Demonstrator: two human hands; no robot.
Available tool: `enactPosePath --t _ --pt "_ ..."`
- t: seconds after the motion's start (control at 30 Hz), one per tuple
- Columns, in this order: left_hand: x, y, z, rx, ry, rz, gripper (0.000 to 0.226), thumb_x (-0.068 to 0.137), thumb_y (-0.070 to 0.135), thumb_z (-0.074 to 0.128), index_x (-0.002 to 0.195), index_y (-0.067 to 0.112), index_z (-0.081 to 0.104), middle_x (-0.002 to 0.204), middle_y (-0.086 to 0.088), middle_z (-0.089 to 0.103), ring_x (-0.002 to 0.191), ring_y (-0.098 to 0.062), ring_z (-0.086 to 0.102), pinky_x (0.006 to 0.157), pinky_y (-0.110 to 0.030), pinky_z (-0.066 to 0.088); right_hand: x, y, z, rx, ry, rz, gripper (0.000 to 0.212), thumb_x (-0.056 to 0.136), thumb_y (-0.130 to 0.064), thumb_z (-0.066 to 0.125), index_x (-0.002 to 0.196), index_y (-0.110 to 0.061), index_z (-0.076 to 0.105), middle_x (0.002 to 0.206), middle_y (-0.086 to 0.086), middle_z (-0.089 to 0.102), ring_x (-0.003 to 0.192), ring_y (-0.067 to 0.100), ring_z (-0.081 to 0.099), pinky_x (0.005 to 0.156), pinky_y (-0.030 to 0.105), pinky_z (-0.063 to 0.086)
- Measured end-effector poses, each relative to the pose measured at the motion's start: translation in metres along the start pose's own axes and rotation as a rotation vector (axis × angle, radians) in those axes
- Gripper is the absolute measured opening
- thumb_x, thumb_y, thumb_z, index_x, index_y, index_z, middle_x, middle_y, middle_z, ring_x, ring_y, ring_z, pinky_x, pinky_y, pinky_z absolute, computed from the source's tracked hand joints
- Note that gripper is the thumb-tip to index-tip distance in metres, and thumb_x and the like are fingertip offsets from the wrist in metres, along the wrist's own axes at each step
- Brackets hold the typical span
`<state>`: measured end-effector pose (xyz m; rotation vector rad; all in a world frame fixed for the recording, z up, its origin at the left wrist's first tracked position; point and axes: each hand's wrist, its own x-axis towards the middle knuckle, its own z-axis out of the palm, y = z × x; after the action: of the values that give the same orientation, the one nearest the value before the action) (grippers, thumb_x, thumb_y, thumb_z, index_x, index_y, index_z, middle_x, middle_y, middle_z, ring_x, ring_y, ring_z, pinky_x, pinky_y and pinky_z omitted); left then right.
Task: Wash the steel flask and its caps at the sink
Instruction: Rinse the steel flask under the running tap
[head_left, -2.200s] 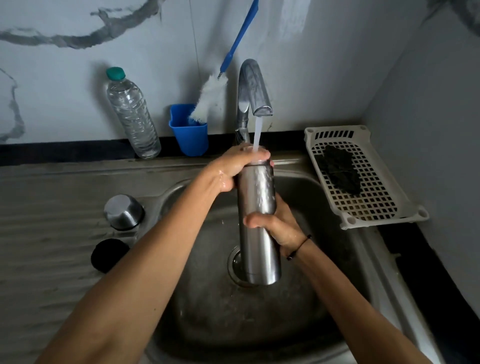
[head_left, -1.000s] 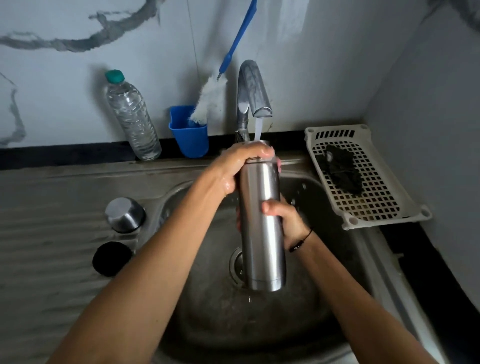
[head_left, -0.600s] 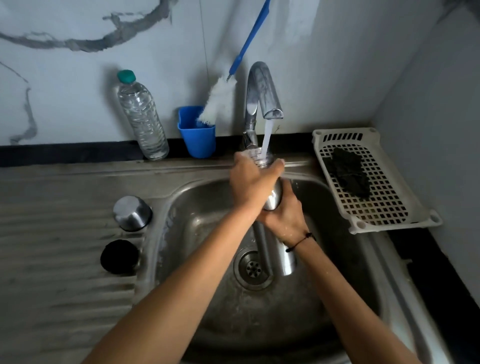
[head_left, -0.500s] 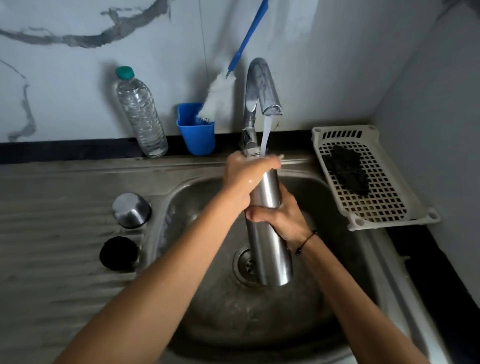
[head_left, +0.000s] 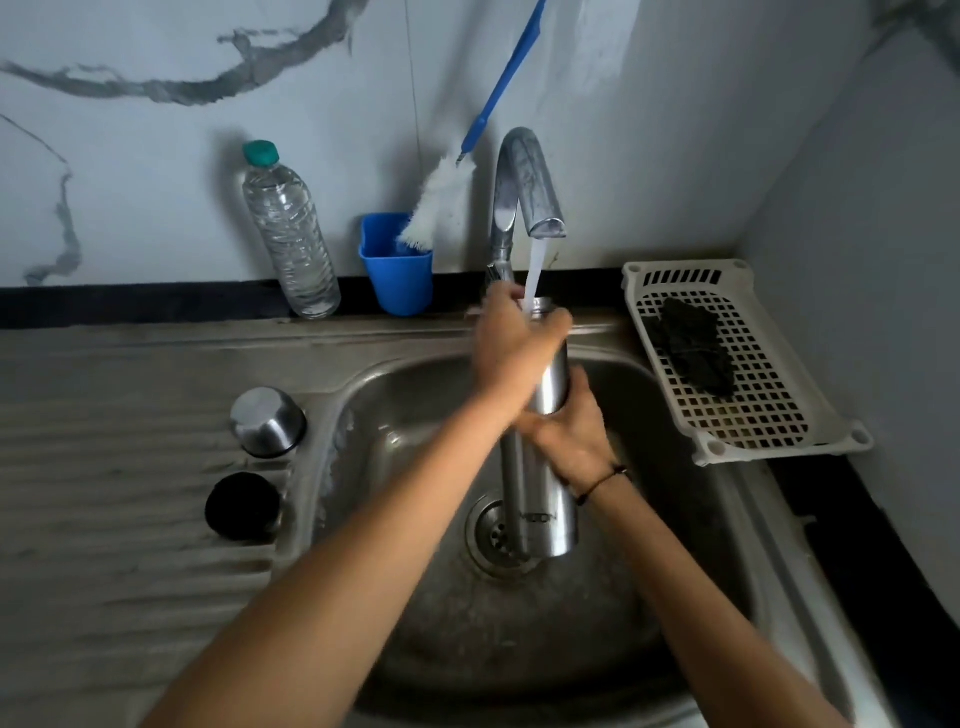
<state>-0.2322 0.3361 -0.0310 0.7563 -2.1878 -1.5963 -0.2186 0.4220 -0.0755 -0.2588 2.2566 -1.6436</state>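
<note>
The steel flask (head_left: 545, 519) stands upright over the sink basin (head_left: 649, 571), its open mouth under the running tap (head_left: 524, 187). Water streams into it. My left hand (head_left: 511, 345) grips the flask's upper part near the neck. My right hand (head_left: 569, 431) grips its middle from the right side. On the draining board to the left sit the steel cap (head_left: 267, 421) and, nearer to me, the black cap (head_left: 241, 506).
A clear plastic bottle (head_left: 288, 234) and a blue cup (head_left: 397, 270) holding a white bottle brush (head_left: 441, 202) stand against the back wall. A white perforated basket (head_left: 737, 364) with a dark scrubber (head_left: 691, 343) sits right of the basin, by the side wall.
The flask stays under the tap while both hands shift along it; my left hand slid down and up over the top part. The caps have not moved.
</note>
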Motion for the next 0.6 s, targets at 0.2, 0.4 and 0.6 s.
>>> enactPosePath --t 0.2,0.4,0.6 --pt "0.009 0.013 -0.009 -0.023 -0.112 -0.040 0.018 0.065 0.016 0.075 0.075 0.006 0.064 0.071 -0.005 0.062 0.069 -0.020 0.061 0.064 -0.033 0.053 -0.010 0.004 -0.008 0.053 -0.017 -0.062 0.069 0.051 -0.030 0.084 0.109 -0.025 0.046 0.089 -0.005 0.064 0.081 0.015 0.065 0.070 0.031 0.055" --pt "0.029 0.006 -0.031 -0.543 -0.859 -0.120 0.010 0.062 0.006 0.059 0.054 0.010 0.063 0.058 -0.010 0.063 0.060 -0.024 0.064 0.066 -0.029 0.055 -0.009 0.020 -0.007 0.747 -0.702 0.195 0.077 0.041 -0.035 0.084 0.104 0.002 0.060 0.085 0.019 0.064 0.073 0.028 0.064 0.064 0.034 0.053" --pt "0.025 0.004 -0.010 -0.183 -0.241 -0.146 0.013 0.086 0.023 0.064 0.082 0.011 0.061 0.080 -0.007 0.062 0.071 -0.022 0.062 0.071 -0.032 0.053 0.005 0.012 0.002 0.552 -0.252 0.121 0.072 0.038 -0.030 0.077 0.104 -0.007 0.060 0.081 0.009 0.068 0.075 0.026 0.065 0.064 0.033 0.054"
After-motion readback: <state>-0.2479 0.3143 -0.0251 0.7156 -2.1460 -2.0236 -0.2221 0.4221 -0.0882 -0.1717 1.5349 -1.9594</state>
